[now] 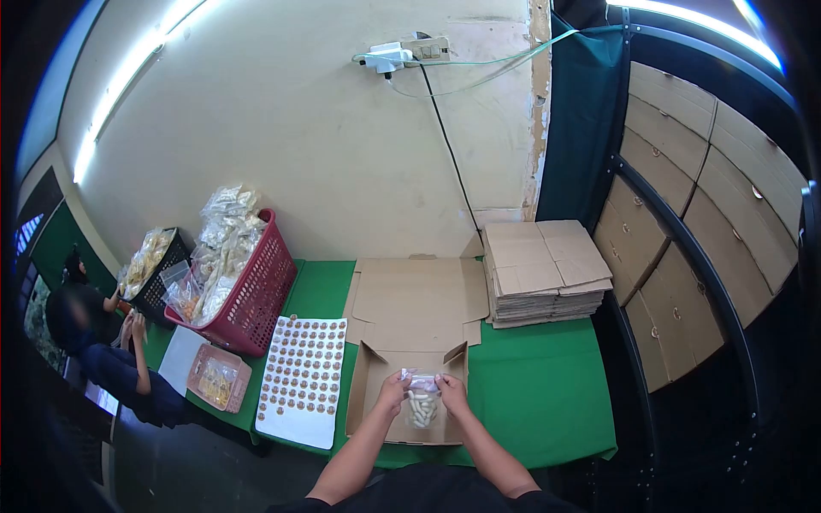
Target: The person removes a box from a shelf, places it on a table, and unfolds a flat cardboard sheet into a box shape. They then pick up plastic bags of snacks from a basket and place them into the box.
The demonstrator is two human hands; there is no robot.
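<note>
A clear plastic bag [422,402] of white, elongated pieces hangs between my hands. My left hand [393,392] pinches its upper left corner, and my right hand [451,393] grips the upper right corner. A pinkish strip shows along the bag's top. Beneath and around the bag is an open cardboard box [363,376], its lid [419,295] folded back toward the wall. Just left of the box lies a white sheet [295,425] with rows of small round brown stickers.
Flattened cardboard boxes [547,265] are stacked at the back right of the green-covered table [543,393]. A red basket [256,295] heaped with bags, a pink tray [221,402] and a black basket [167,274] stand left. Another person [120,363] works at far left.
</note>
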